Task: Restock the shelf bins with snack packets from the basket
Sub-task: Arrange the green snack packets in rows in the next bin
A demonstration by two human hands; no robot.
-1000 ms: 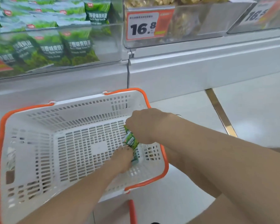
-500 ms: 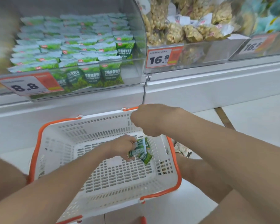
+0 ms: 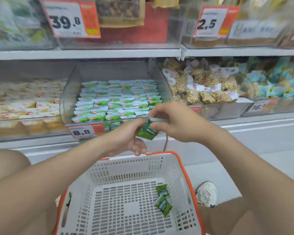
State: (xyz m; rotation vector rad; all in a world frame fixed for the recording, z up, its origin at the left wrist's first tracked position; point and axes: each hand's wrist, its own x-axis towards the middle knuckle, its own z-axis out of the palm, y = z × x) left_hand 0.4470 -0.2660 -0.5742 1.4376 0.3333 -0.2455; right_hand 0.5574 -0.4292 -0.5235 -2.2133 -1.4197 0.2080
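1. Basket: white perforated plastic with an orange rim, standing on the floor between the person's knees. All places below are given from it.
2. Loose packets: two green snack packets lie on the basket's bottom at its right side. The farther packet and the nearer packet touch each other.
3. Held packet: one green snack packet of the same kind, tilted, in the air above the basket's far rim.
4. Left hand: above the basket's far rim. Thumb and forefinger pinch the held packet's left edge, and the other fingers curl below.
5. Right hand: above the basket's far right corner. Its fingers pinch the held packet's upper right edge.
6. Shelf bin: clear-walled, beyond and above the basket's far rim, stocked with rows of matching green packets. A price tag reading 8.8 sits on its front lip.
7. Nut bin: beyond the basket, up and to the right, holding clear bags of pale brown snacks.
8. Pale-packet bin: beyond the basket, up and to the left. It is blurred and its contents cannot be read.
9. Shoe: white, on the floor just right of the basket.
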